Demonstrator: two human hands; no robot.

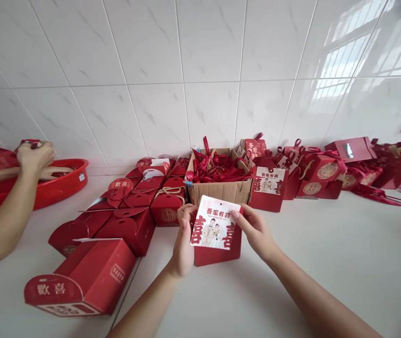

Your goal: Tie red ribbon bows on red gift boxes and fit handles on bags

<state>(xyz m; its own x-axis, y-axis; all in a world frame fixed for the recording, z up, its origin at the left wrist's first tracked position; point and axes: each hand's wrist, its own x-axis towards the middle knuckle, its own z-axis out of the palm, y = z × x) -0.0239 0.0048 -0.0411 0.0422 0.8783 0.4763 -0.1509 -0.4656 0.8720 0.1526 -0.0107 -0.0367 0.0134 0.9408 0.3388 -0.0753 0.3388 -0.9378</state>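
Observation:
A small red gift box [217, 258] stands upright between my two hands, just in front of a cardboard carton [217, 192]. Over its front lies a white card [203, 209] printed with a bridal couple and red characters, with a small hole near the top. My left hand [183, 244] grips the left side of the box, fingers curled by the card's edge. With the thumb on the card's upper right corner, my right hand [256, 230] pinches it, its other fingers behind. The carton is full of dark red ribbons [217, 168].
Several red gift boxes [126, 230] crowd the left, one lying nearest me [91, 277]. A finished-looking box with the same card [268, 188] and other ribboned boxes line the tiled wall on the right. Another person's hands [34, 157] work over a red basin [70, 188].

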